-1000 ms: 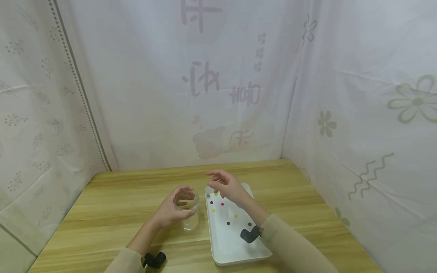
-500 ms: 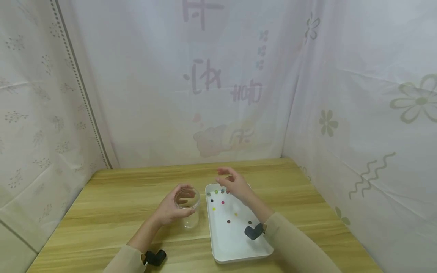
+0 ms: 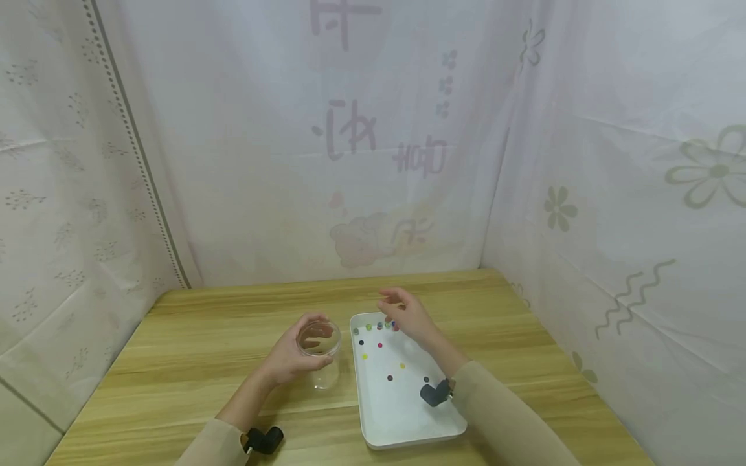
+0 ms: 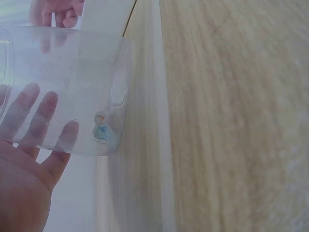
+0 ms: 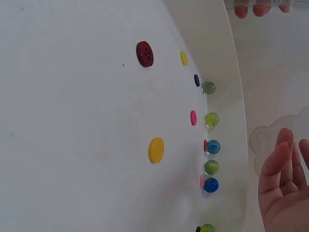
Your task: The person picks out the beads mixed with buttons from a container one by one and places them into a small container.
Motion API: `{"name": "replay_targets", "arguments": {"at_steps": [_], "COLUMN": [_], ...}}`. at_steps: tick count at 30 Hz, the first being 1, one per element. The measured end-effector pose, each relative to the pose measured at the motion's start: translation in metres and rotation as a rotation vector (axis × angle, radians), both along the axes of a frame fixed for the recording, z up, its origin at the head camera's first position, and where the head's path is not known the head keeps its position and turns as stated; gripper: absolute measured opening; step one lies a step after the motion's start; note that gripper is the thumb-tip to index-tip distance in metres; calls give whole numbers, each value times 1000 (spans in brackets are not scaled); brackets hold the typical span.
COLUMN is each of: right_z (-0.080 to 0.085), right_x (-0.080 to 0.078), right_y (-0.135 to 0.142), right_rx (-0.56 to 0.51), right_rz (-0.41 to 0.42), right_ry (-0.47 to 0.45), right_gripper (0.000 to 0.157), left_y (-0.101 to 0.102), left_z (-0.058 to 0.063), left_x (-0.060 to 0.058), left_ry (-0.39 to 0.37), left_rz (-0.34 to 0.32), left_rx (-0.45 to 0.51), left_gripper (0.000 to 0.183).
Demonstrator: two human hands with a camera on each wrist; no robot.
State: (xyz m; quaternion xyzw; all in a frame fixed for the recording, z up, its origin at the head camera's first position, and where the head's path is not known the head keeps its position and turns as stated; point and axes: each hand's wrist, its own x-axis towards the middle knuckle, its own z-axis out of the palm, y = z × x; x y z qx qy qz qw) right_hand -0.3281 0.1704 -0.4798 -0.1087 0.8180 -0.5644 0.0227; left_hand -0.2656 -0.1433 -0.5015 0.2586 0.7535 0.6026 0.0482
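My left hand (image 3: 287, 357) grips a clear jar (image 3: 326, 377) round its side, just left of the white tray (image 3: 408, 417). In the left wrist view a small bluish glass marble (image 4: 101, 132) shows at the jar's base. Over the tray's far edge hovers my right hand (image 3: 412, 320), its fingers loosely bent and nothing visible between them. Below it, in the right wrist view, several glass marbles, among them a blue marble (image 5: 211, 185) and a yellow-green marble (image 5: 211, 120), line the far wall. Flat buttons lie about, including a dark red button (image 5: 145, 54) and a yellow button (image 5: 156, 150).
Under everything is a wood-grain table (image 3: 192, 369). Pale patterned curtains (image 3: 280, 213) enclose its back and sides. A black wrist camera (image 3: 436, 393) on the right arm hangs low over the tray's right side.
My right hand has shifted to the right along the tray's far edge, uncovering more marbles there. The left hand stays in place with the jar.
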Motion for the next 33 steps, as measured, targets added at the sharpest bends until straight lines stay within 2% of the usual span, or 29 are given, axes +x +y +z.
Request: {"name": "replay_targets", "arguments": {"at_steps": [9, 14, 23, 33], "right_z": [-7, -7, -19, -28], "right_x": [-4, -2, -1, 2], "right_y": [-9, -17, -27, -37], "right_rx": [40, 82, 149, 195], "right_rz": [17, 53, 92, 123], "right_ry": [-13, -39, -84, -116], "right_gripper": [51, 44, 32, 31], "left_y": [0, 0, 0, 0], "left_z": [0, 0, 0, 0], "left_x": [0, 0, 1, 1], "left_ry": [4, 5, 13, 13], "left_rz": [4, -4, -12, -22], "left_rx": [1, 1, -10, 1], "left_gripper": [73, 75, 74, 75]}}
